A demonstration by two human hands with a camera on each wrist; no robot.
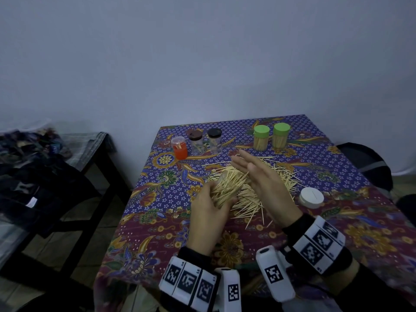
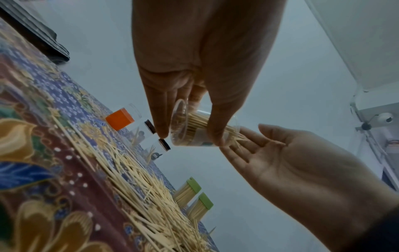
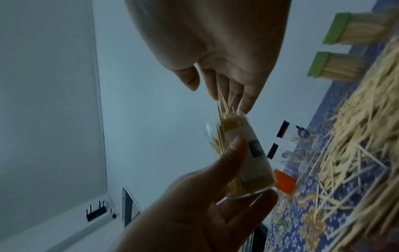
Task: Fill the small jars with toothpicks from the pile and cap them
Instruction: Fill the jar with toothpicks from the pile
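My left hand [image 1: 208,207] grips a clear uncapped jar [image 2: 194,129] full of toothpicks, tilted on its side above the pile. The same jar [image 3: 241,153] shows a pale label, and its toothpick tips stick out of the mouth. My right hand [image 1: 258,174] is flat with straight fingers, its fingertips [image 3: 246,104] touching those protruding tips. The loose toothpick pile [image 1: 265,176] spreads over the tablecloth beneath both hands. A white cap [image 1: 311,197] lies to the right of the pile.
At the back stand two green-capped jars [image 1: 261,138] full of toothpicks, two dark-capped jars [image 1: 215,140] nearly empty, and an orange jar [image 1: 179,147]. The patterned cloth covers a small table [image 1: 157,221] against a white wall. A dark bench with clothes [image 1: 45,167] stands left.
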